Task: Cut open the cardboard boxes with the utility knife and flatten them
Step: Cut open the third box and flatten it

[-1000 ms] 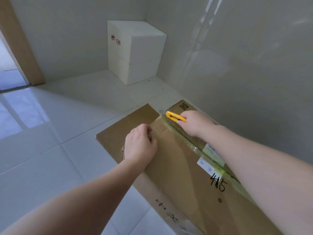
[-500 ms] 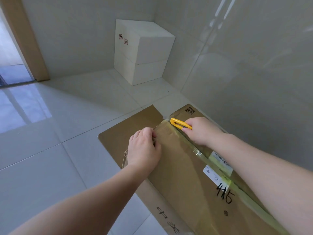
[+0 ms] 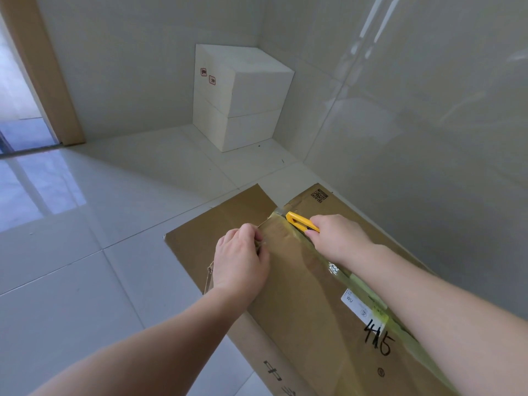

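Right in front of me, both forearms reach out over the brown cardboard box [image 3: 303, 295], which lies on the pale tiled floor [image 3: 85, 281] and runs from about five o'clock up toward twelve. Nearest on its top face I see "415" in black marker and a white label [image 3: 355, 305] beside the strip of yellowish tape [image 3: 337, 270] along the seam.

Further up, my left hand [image 3: 243, 258] sits at around eleven o'clock of the box's middle, fingers curled down and gripping the edge of the flap. Just to its right, at about one o'clock, my right hand [image 3: 337, 241] is closed around the yellow knife [image 3: 300, 221], whose front end pokes out past the knuckles and lies along the tape line near the far end of the seam. I cannot tell whether the blade is in the tape.

Beyond that, a loose brown flap [image 3: 228, 218] lies flat on the floor at eleven, and a printed square code [image 3: 319, 195] marks the far corner at twelve.

Farthest off, two white boxes [image 3: 243, 98] stand stacked in the corner of the walls, small red stickers on the upper one. A wooden door frame [image 3: 43, 70] stands at ten o'clock.
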Demonstrator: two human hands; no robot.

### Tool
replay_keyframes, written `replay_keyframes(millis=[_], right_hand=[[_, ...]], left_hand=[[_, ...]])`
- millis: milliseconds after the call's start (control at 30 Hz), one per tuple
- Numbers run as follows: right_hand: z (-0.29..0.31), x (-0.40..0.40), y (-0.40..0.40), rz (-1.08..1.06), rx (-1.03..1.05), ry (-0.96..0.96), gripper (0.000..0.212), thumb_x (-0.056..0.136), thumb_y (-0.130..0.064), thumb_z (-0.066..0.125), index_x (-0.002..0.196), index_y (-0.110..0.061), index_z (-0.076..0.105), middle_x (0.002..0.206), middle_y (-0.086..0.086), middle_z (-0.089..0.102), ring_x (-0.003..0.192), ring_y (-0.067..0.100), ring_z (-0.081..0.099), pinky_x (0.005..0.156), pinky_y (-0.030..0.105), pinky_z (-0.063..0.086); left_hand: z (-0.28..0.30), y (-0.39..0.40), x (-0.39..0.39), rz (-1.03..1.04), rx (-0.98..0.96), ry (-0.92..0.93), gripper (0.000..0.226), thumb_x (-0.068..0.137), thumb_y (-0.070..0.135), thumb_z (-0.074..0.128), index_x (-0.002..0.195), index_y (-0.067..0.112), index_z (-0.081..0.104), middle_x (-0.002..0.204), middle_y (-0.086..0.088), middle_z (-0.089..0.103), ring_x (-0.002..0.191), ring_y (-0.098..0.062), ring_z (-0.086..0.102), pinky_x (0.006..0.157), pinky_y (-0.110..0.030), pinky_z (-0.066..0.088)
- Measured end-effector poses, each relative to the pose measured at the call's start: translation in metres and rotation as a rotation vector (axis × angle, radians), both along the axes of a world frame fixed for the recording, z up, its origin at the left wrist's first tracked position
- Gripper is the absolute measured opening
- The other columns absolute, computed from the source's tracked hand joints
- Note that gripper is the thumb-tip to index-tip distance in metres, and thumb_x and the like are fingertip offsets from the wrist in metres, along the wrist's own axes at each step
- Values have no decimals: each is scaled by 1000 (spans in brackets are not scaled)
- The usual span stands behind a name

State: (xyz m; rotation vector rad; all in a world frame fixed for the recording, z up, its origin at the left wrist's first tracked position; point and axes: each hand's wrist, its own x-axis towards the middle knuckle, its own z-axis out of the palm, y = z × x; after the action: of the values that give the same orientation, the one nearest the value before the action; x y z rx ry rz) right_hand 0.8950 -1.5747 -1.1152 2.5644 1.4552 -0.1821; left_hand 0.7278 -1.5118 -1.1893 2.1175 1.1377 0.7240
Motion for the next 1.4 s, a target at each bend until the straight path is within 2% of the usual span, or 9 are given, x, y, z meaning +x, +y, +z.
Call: replay_keyframes(millis=[133, 433, 567, 700, 900, 1167, 1400], right_hand=[[5, 4, -4, -2, -18, -4, 35, 99, -35, 41, 68, -22, 32, 69, -3, 43, 58, 16, 40, 48, 28, 26], [3, 2, -11, -29, 13, 40, 29, 99, -34, 41, 75, -18, 40, 68, -3, 44, 55, 14, 39, 48, 28, 27], [4, 3, -22, -24, 8, 33, 34, 99, -34, 41, 69, -21, 33, 68, -3, 44, 59, 17, 42, 48, 28, 27], [5, 6, -31, -16, -24, 9, 32, 99, -36, 41, 72, -21, 36, 68, -4, 44, 59, 17, 41, 48, 28, 27], [11, 12, -39, 3, 13, 7, 28, 98, -39, 41, 81, -17, 47, 70, -2, 50, 63, 20, 46, 48, 28, 29], [14, 11, -56, -7, -18, 25, 29, 99, -38, 41, 78, -18, 43, 68, -3, 46, 58, 18, 42, 48, 28, 29], [18, 12, -62, -4, -48, -12, 28, 98, -38, 41, 78, -19, 44, 69, -4, 46, 63, 19, 45, 49, 29, 29]], left_hand=[[-1, 1, 0, 0, 3, 3, 7, 92, 26, 49, 92, 27, 43, 109, 10, 57, 107, -13, 46, 88, -15, 22], [-3, 1, 2, 5, 2, -1, 6, 92, 28, 50, 91, 27, 44, 106, 11, 57, 106, -15, 47, 88, -17, 23], [-4, 1, 3, 10, 7, -3, 8, 92, 28, 51, 89, 25, 44, 103, 10, 58, 103, -15, 48, 87, -17, 21], [-5, 1, 3, 18, 16, -11, 9, 92, 29, 50, 88, 26, 42, 98, 10, 57, 99, -14, 48, 86, -17, 22], [-4, -1, 3, 22, 43, -16, 11, 92, 27, 51, 86, 25, 43, 106, 9, 60, 104, -14, 48, 87, -16, 19], [-5, -1, 2, 24, 39, -14, 11, 92, 28, 51, 86, 24, 44, 103, 7, 60, 99, -16, 50, 86, -19, 22], [-7, 0, 1, 15, 48, -13, 8, 93, 29, 50, 88, 24, 46, 93, 10, 57, 93, -14, 48, 87, -22, 26]])
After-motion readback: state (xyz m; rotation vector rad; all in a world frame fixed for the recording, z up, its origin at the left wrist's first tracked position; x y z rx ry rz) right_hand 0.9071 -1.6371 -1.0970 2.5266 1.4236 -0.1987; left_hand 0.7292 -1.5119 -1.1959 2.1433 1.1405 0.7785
